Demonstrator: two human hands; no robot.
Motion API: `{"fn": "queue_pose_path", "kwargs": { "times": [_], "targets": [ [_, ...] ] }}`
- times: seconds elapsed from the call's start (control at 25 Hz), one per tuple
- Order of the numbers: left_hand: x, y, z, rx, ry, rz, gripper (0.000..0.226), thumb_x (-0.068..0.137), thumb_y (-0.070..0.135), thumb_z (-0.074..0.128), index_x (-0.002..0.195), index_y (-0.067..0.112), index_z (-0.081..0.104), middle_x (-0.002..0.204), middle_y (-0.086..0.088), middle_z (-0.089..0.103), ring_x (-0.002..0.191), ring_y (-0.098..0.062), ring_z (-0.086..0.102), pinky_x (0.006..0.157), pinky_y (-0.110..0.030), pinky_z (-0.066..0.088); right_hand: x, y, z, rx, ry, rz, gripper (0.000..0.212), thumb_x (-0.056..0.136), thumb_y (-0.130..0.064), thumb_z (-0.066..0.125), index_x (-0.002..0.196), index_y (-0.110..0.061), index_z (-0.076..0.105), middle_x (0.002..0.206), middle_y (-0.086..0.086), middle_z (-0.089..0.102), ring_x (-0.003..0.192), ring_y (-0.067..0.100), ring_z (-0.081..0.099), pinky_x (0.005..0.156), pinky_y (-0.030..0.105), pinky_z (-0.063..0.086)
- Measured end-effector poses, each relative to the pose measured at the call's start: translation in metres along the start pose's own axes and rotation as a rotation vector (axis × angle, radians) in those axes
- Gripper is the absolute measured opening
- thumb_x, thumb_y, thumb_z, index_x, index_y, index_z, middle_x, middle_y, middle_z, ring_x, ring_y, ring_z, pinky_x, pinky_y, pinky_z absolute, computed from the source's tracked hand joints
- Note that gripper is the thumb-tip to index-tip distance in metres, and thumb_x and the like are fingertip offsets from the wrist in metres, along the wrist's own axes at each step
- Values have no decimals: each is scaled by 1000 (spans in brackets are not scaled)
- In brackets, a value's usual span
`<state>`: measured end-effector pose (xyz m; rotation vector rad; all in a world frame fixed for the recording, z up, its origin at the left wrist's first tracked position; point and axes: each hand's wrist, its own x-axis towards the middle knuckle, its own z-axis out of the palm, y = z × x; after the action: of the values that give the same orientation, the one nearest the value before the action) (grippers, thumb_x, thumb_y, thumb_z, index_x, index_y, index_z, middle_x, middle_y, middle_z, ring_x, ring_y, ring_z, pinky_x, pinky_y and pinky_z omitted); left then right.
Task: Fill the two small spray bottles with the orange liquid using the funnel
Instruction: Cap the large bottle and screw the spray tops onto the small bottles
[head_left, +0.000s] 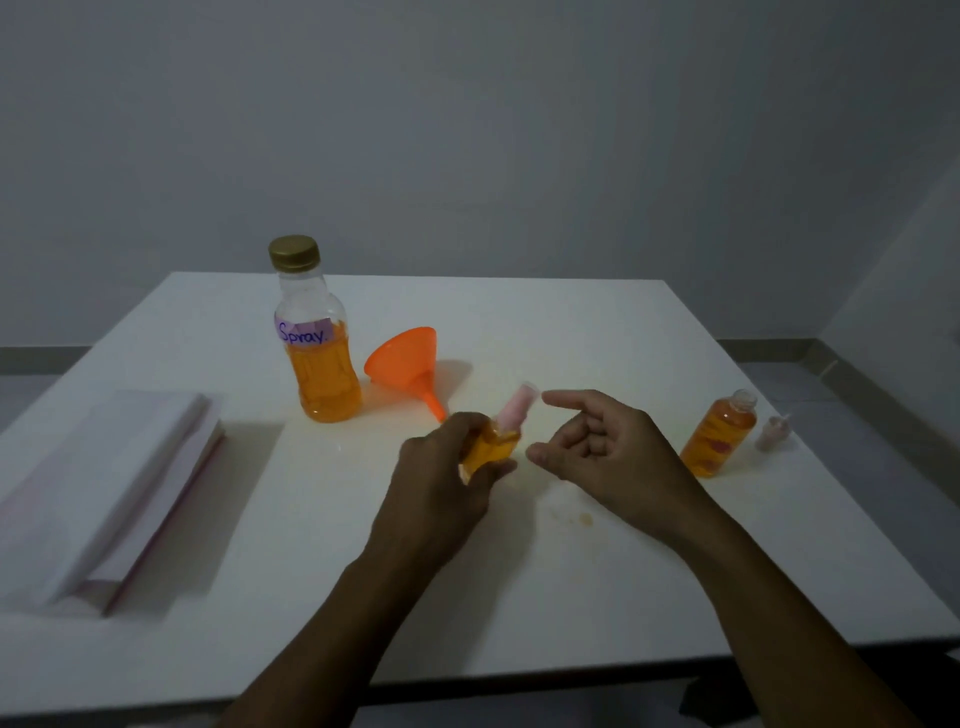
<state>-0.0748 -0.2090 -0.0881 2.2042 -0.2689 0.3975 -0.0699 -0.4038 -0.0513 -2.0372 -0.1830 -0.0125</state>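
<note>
Spray bottle (491, 444) in curled left hand (436, 470)

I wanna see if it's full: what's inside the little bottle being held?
You can see orange liquid inside the small spray bottle, under its pink cap. The left hand grips it, and its fingers cover part of the body, so that part is hidden.

A plain grey-white wall (467, 130) fills the view toward 12 o'clock in dim, even light. A second wall (930, 249) angles in at 2 o'clock. A white tabletop (571, 322) spans the lower half. At 9 o'clock a darker skirting strip (31, 358) runs above pale floor (15, 388), and the same shows at 3 o'clock.
</note>
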Motion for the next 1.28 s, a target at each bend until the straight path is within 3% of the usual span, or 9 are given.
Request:
{"fn": "queue_pose_path", "kwargs": {
  "times": [0.2, 0.36, 0.52, 0.6, 0.72, 0.84, 0.96, 1.08, 1.28],
  "targets": [
    [-7, -31, -42, -75, 115, -180, 37, 81, 31, 72, 113, 19, 60, 104, 8, 66, 90, -3, 62, 73, -8, 45, -30, 29, -8, -223, 107, -42, 30, 87, -19, 74, 116, -21, 70, 89, -9, 69, 82, 5, 65, 67, 15, 54],
    [-7, -48, -51, -133, 128, -278, 43, 80, 33, 73, 117, 15, 59, 112, 2, 68, 98, -11, 65, 75, -11, 46, -56, 49, -19, -318, 193, -77, 27, 88, -10, 71, 114, -18, 71, 101, -10, 70, 92, 4, 65, 79, 17, 55],
    [-11, -55, -51, -174, 141, -262, 45, 78, 36, 75, 116, 18, 59, 110, 4, 69, 98, -11, 67, 84, -29, 56, -74, 73, -29, -482, 172, -131, 32, 91, -5, 66, 121, -14, 69, 123, -5, 67, 114, 10, 61, 96, 9, 43],
    [-14, -56, -50, -189, 139, -276, 51, 75, 40, 77, 118, 21, 57, 112, 5, 67, 101, -12, 65, 87, -37, 57, -81, 85, -34, -560, 109, -185, 37, 93, -6, 63, 129, -15, 65, 136, -7, 60, 130, 9, 53, 110, 18, 38],
    [-21, -46, -51, -135, 250, -279, 68, 69, 42, 82, 125, 21, 48, 123, 2, 56, 105, -14, 55, 84, -33, 50, -88, 88, -35, -550, 55, -200, 39, 97, -11, 57, 135, -16, 60, 144, -8, 54, 140, 5, 42, 116, 28, 35],
    [-35, -14, -43, -2, 454, -52, 44, 80, 29, 75, 113, 15, 50, 110, 1, 48, 96, -16, 47, 75, -29, 43, -90, 86, -38, -528, 112, -224, 32, 92, -7, 62, 123, -12, 70, 133, -2, 65, 129, 10, 56, 110, 30, 45],
    [-42, 23, -12, -85, 286, 103, 19, 87, 16, 66, 102, 19, 55, 98, 4, 54, 87, -12, 51, 71, -24, 43, -91, 81, -50, -463, 299, -176, 21, 86, 0, 68, 104, -8, 76, 107, 4, 76, 98, 11, 68, 89, 24, 55],
    [-28, 50, 33, -182, 0, 152, 17, 91, 15, 60, 104, 26, 59, 99, 9, 61, 90, -7, 57, 69, -18, 45, -91, 77, -70, -417, 485, 62, 19, 89, -7, 66, 104, -11, 77, 102, 2, 75, 89, 8, 62, 76, 11, 46],
    [21, 95, 115, -241, -258, 111, 44, 88, 29, 66, 129, 23, 51, 125, 7, 59, 106, -5, 57, 91, -28, 51, -54, 94, -111, -154, 767, 452, 31, 88, -27, 64, 116, -23, 52, 100, -1, 66, 93, 20, 62, 74, 30, 49]
  ]
}}
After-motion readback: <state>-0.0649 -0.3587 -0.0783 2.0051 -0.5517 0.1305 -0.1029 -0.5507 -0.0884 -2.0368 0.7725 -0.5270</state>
